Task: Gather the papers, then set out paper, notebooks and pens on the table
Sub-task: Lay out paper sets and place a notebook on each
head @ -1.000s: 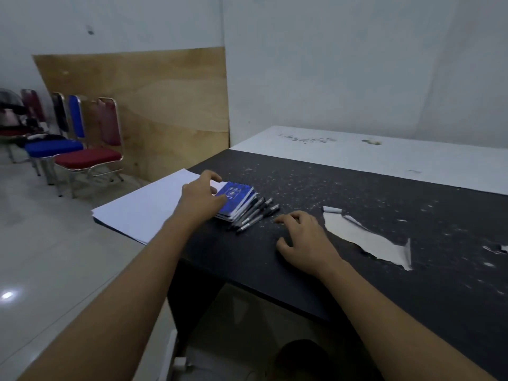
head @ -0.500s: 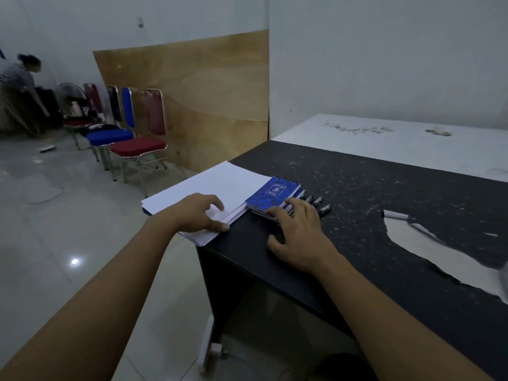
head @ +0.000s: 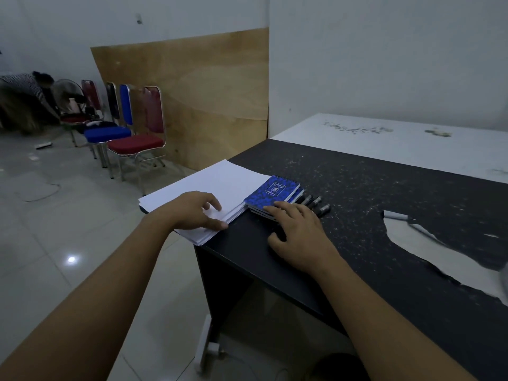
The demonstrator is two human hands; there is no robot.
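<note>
A head-worn view looks down over a dim room and the left end of a black tabletop. At far left a person bends over beside a standing fan. A row of metal-framed chairs follows, with a blue-seated chair and then a red-seated chair, in front of a plywood sheet that leans on the white wall. A stack of white paper lies on the tabletop's left corner, and its left part hangs out past the edge over the tiled floor. The left hand rests on top of the stack, fingers loosely bent, thumb at the near corner, and holds nothing. Touching the stack's right edge is a small pile of blue spiral notebooks; the top cover bears a white emblem whose lettering is too small to read. The right hand lies flat with fingers spread, its tips on the pile's near edge and across several black pens just right of the notebooks. Farther right, the black surface is speckled and has a pale peeled patch. Beyond stands a white tabletop with dark, illegible scribbles.
</note>
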